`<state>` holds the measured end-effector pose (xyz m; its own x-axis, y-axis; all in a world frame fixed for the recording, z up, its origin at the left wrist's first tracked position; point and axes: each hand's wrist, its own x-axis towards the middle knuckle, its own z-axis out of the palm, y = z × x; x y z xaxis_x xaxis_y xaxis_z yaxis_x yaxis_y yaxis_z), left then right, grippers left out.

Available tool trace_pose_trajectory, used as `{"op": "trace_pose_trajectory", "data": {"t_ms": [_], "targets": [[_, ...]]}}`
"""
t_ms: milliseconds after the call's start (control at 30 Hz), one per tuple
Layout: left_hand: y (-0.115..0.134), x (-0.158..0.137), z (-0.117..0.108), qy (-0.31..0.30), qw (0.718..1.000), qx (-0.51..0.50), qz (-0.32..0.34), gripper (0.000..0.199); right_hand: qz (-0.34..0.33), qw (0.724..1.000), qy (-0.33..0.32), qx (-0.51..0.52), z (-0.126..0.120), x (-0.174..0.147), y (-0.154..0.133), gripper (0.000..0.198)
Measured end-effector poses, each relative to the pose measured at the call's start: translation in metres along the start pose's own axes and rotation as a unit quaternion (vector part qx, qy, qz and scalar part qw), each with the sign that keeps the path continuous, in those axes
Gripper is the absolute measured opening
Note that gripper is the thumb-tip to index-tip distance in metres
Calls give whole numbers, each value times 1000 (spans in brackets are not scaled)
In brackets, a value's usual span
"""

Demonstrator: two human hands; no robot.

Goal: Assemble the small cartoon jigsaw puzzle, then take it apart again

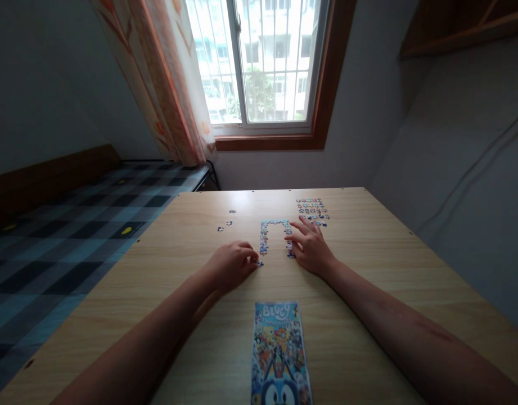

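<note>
A partly joined jigsaw puzzle point(264, 236) lies on the wooden table, its pieces forming a top row and two sides. My left hand point(234, 261) is closed, its fingertips on a small blue puzzle piece point(260, 263) just below the left side's lower end. Over the right side rests my right hand point(311, 246), fingers spread and fingertips touching or close to the joined pieces, partly hiding them. Rows of loose puzzle pieces point(310, 206) are laid out beyond that hand. Three more loose pieces point(229, 223) lie to the upper left of the puzzle.
A Bluey picture sheet point(279, 354) lies on the table point(347, 315) between my forearms. Left of the table is a bed with a checked cover point(94, 225). A window point(267, 67) and a patterned curtain point(157, 84) are behind; a wooden shelf point(465, 39) hangs upper right.
</note>
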<state>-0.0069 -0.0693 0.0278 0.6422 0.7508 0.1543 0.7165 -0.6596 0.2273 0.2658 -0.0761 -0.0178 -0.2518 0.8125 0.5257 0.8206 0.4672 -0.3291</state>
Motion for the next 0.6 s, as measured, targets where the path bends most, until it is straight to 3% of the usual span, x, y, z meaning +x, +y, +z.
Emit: {"op": "trace_pose_trajectory", "data": {"t_ms": [367, 600], "targets": [[0, 1, 3, -2, 1000, -18, -9, 8, 5, 1000, -8, -9, -1, 0, -1, 29], [6, 9, 8, -6, 995, -76, -64, 7, 2, 1000, -2, -1, 1, 0, 0, 28]]}}
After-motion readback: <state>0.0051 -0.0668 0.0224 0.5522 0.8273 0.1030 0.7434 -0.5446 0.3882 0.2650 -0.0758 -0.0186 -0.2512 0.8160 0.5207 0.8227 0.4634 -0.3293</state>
